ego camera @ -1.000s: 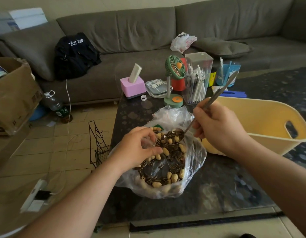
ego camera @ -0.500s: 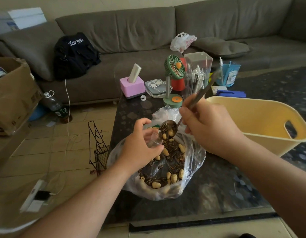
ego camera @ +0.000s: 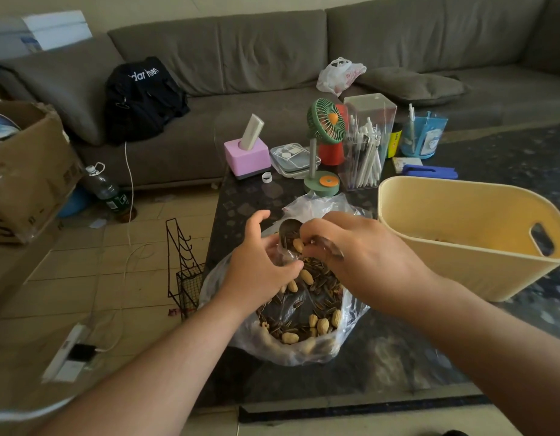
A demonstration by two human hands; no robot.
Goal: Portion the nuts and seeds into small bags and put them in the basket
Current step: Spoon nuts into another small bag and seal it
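Observation:
A large clear plastic bag point(ego camera: 341, 344) of peanuts and sunflower seeds point(ego camera: 304, 313) sits on the dark table. Over it my left hand point(ego camera: 256, 265) pinches a small clear bag point(ego camera: 286, 254) at its mouth. My right hand point(ego camera: 363, 259) grips a metal spoon point(ego camera: 288, 229), tipped sideways with its bowl at the small bag's mouth, and peanuts and seeds slide out of it. The spoon's handle is hidden under my hand. The yellow basket point(ego camera: 461, 196) stands to the right of the big bag.
At the table's back are a pink box point(ego camera: 247, 158), a green desk fan point(ego camera: 324, 143), a clear case of pens point(ego camera: 366, 143) and a blue holder point(ego camera: 421, 138). A wire rack point(ego camera: 184, 269) stands on the floor left of the table. A grey sofa point(ego camera: 272, 58) runs behind.
My right hand lifted the loaded spoon out of the big bag, moved it left to the small bag and tipped it over. My left hand raised the small bag to meet it.

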